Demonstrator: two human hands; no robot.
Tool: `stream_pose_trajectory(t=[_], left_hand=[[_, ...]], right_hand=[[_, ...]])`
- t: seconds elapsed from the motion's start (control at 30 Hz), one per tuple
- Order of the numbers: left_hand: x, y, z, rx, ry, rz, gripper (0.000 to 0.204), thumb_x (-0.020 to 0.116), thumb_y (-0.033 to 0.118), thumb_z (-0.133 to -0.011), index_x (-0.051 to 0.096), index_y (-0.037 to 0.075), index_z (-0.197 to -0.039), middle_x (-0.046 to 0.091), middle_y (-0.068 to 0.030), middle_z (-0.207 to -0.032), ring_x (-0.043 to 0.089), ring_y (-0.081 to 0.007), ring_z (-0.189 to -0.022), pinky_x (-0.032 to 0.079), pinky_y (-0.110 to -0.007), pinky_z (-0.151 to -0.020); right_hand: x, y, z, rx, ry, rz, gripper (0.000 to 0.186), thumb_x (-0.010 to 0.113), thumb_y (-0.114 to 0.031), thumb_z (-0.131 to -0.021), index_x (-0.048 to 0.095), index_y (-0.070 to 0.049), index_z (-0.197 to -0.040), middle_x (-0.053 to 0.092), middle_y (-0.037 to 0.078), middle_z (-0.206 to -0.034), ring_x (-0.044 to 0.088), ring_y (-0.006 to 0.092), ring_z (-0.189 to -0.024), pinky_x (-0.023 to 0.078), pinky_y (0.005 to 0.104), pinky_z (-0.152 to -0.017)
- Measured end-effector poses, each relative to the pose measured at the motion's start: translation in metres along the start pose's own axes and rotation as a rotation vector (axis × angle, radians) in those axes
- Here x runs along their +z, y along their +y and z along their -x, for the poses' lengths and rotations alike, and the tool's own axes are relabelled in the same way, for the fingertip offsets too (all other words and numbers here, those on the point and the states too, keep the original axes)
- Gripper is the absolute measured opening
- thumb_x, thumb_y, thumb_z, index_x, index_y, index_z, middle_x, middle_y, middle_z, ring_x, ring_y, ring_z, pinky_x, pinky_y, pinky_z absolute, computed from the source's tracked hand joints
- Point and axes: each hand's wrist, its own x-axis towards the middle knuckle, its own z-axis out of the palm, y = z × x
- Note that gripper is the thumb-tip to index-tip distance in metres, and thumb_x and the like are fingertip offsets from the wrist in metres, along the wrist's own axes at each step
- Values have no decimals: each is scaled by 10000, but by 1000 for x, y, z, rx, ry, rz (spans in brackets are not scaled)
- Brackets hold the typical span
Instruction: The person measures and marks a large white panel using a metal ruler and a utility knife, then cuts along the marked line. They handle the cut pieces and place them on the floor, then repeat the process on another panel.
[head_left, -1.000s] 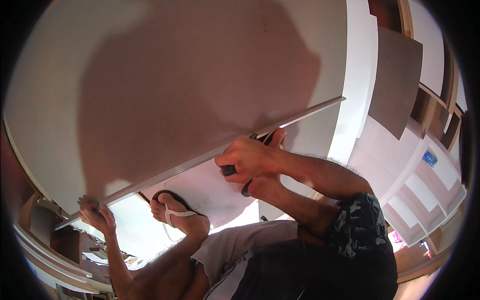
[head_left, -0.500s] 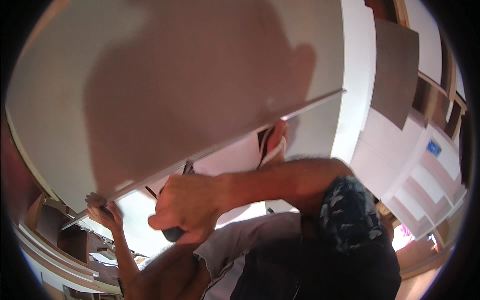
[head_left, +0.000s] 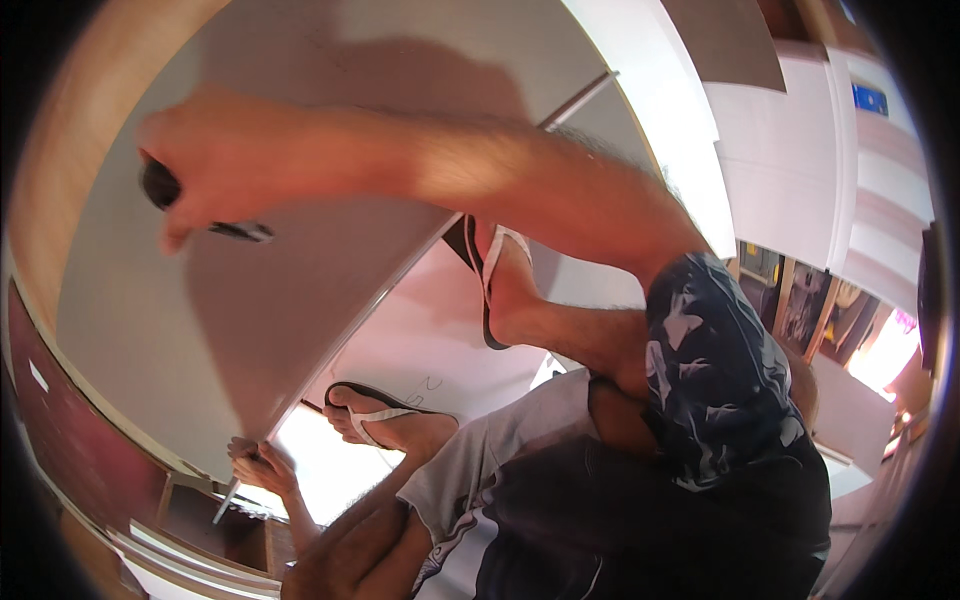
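Observation:
A large grey-brown panel lies in front of me, partly under my shadow. A long, thin straight strip crosses it on a slant, from upper right to lower left. My left hand is at the strip's lower left end, fingers bent over it. Over the panel's far left part reaches my right hand, closed round a black-handled tool. The tool's narrow dark end sticks out below the hand; motion blur hides its exact kind. My right forearm covers part of the strip.
My feet in flip-flops are on the near side of the strip, over a pale surface with a pencil-like mark. White and brown boards stand at the right. A wooden edge borders the panel at the far left.
My right hand, with the tool, has swung from near the strip's middle up and left over the panel. My left hand remains at the strip's end. The whole view has turned.

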Motion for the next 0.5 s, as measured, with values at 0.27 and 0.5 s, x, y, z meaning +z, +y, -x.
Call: stream_pose_trajectory(t=[0.27,0.5], left_hand=[[-20,-11,0,-31,-134,57,528,545,546,-1024,588,21,-1001,568,-190,-1039,516,-396,-1012,372,-546,-899],[-28,-3,-11,36,-270,213,511,561,499,-1038,612,-9,-1009,579,-188,-1012,520,-378,-1007,379,-534,-901]], right_hand=[[-29,-26,-38,84,70,86,357,794,-376,-776,773,-43,-902,752,124,-840,731,312,-848,591,409,-764],[-33,-22,-55,-157,145,467,323,645,-299,-840,800,-81,-1021,784,23,-904,732,238,-927,575,371,-810]])
